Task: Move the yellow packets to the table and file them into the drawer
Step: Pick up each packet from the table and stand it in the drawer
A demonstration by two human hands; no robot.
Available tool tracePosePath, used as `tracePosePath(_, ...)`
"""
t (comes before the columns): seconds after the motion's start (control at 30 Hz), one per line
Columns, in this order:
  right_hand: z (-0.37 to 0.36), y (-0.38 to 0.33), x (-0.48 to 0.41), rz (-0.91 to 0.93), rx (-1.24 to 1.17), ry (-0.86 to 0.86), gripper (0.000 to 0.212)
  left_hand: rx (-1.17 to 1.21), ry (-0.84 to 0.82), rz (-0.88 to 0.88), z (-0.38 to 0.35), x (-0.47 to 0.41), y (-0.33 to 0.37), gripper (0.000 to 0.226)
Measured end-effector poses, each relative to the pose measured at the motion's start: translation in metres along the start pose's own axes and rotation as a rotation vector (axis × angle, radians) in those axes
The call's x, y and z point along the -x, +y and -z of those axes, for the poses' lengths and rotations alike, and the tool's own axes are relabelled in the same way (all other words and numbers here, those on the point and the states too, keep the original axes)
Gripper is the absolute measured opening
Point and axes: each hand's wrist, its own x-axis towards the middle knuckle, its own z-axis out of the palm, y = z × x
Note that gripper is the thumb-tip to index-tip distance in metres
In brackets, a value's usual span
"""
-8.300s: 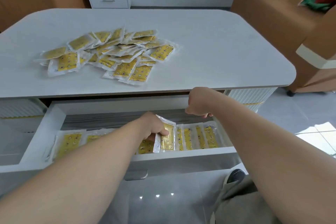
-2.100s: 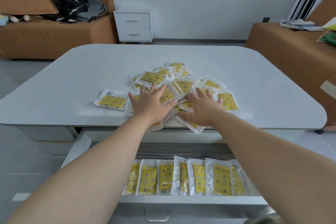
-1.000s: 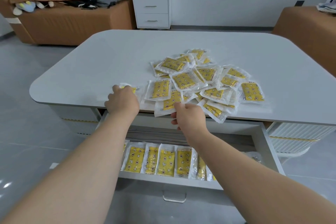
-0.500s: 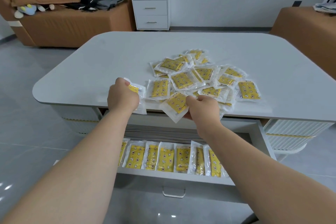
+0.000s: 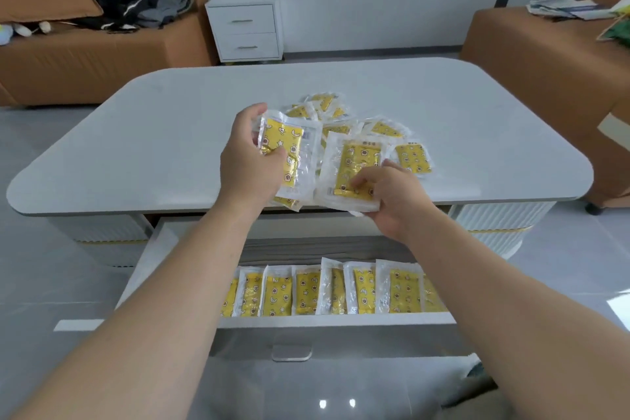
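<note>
left hand [image 5: 250,169] grips yellow packet [image 5: 283,147] | right hand [image 5: 395,201] pinches second packet [image 5: 356,164] | both above worktop [image 5: 153,147] edge | drawer [image 5: 341,319] open

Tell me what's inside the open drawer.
A row of yellow packets stands upright along the front of the drawer. The left forearm and right forearm cover the row's ends; the table hides the drawer's back.

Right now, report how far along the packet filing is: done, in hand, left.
Done: a row of packets stands on edge in the open drawer. In hand: the left hand grips one packet and the right hand pinches a second packet, both lifted over the table's near edge. Left: a loose pile lies on the table, so filing is partway.
</note>
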Motion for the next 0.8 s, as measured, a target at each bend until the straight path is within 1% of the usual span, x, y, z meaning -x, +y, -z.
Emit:
tracePosePath(0.03, 0.009, -0.004, -0.001, 0.007, 0.008, 0.004, 0.029, 0.049, -0.048, 0.056, -0.007, 0.003, 0.000, 0.062)
tracePosePath(0.07, 0.017, -0.008, -0.002, 0.008, 0.008, 0.026, 0.023, 0.096, -0.105, 0.129, -0.015, 0.006, 0.000, 0.063)
tracePosePath(0.1, 0.027, -0.011, -0.004, -0.001, 0.027, 0.037, 0.023, 0.127, -0.172, 0.201, -0.022, 0.008, 0.000, 0.059)
tracePosePath(0.13, 0.036, -0.014, -0.004, 0.006, 0.025, 0.039, 0.023, 0.127, -0.248, 0.254, -0.029, 0.011, -0.001, 0.051)
tracePosePath(0.17, 0.046, -0.015, -0.005, 0.010, 0.062, 0.050, 0.026, 0.099, -0.328, 0.284, -0.035, 0.013, -0.001, 0.039)
tracePosePath(0.23, 0.067, -0.019, -0.006, 0.019, 0.151, 0.001, 0.026, 0.022, -0.483, 0.312, -0.045, 0.022, 0.001, 0.021)
tracePosePath(0.27, 0.078, -0.019, -0.007, 0.012, 0.207, -0.035, 0.024, -0.023, -0.542, 0.325, -0.050, 0.026, 0.001, 0.018)
tracePosePath(0.37, 0.105, -0.016, -0.010, 0.024, 0.533, -0.096, 0.022, -0.184, -0.680, 0.316, -0.065, 0.037, 0.001, 0.012)
tracePosePath(0.4, 0.112, -0.015, -0.012, 0.030, 0.628, -0.096, 0.024, -0.245, -0.719, 0.308, -0.070, 0.040, -0.001, 0.016)
tracePosePath(0.47, 0.120, -0.011, -0.014, 0.024, 0.786, -0.105, 0.031, -0.373, -0.787, 0.311, -0.081, 0.046, -0.007, 0.033)
tracePosePath(0.5, 0.122, -0.009, -0.014, 0.000, 0.846, -0.134, 0.035, -0.433, -0.818, 0.320, -0.085, 0.049, -0.009, 0.033)
tracePosePath(0.57, 0.123, -0.004, -0.018, -0.063, 0.952, -0.188, 0.038, -0.507, -0.879, 0.332, -0.092, 0.053, -0.016, 0.023)
tracePosePath(0.63, 0.123, 0.002, -0.024, -0.095, 1.096, -0.216, 0.030, -0.569, -0.921, 0.319, -0.097, 0.055, -0.023, 0.013)
tracePosePath(0.67, 0.122, 0.006, -0.028, -0.096, 1.187, -0.236, 0.023, -0.595, -0.933, 0.311, -0.099, 0.054, -0.027, 0.019)
tracePosePath(0.7, 0.121, 0.009, -0.031, -0.091, 1.287, -0.264, 0.015, -0.622, -0.938, 0.310, -0.101, 0.053, -0.030, 0.029)
tracePosePath(0.73, 0.119, 0.013, -0.033, -0.079, 1.401, -0.303, 0.012, -0.636, -0.937, 0.313, -0.102, 0.052, -0.033, 0.035)
tracePosePath(0.8, 0.115, 0.020, -0.035, -0.020, 1.651, -0.366, 0.014, -0.632, -0.928, 0.314, -0.104, 0.051, -0.040, 0.029)
